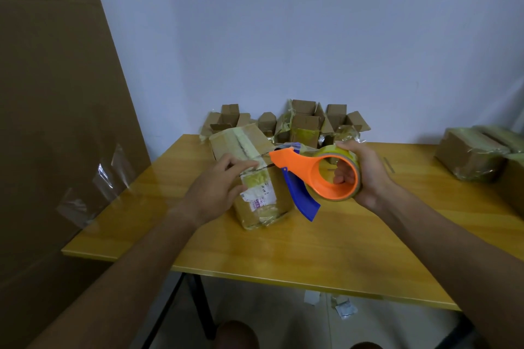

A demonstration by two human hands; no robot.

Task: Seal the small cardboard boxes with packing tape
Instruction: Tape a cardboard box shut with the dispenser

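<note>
A small closed cardboard box [249, 150] with a tape strip along its top seam and a label on its near side stands on the yellow table [297, 244]. My left hand [215, 184] rests on the box's near top edge, fingers pressing the tape end down. My right hand [360, 176] grips an orange tape dispenser [320, 170] with a blue handle and a yellowish tape roll, fingers through the roll's core. The dispenser's orange tip sits right at the box's right top edge.
Several open small boxes [306, 122] crowd the table's back edge by the wall. Taped boxes [476, 153] sit at the far right. A large cardboard sheet [56, 122] with clear tape strips leans at the left. Paper scraps [343, 309] lie on the floor.
</note>
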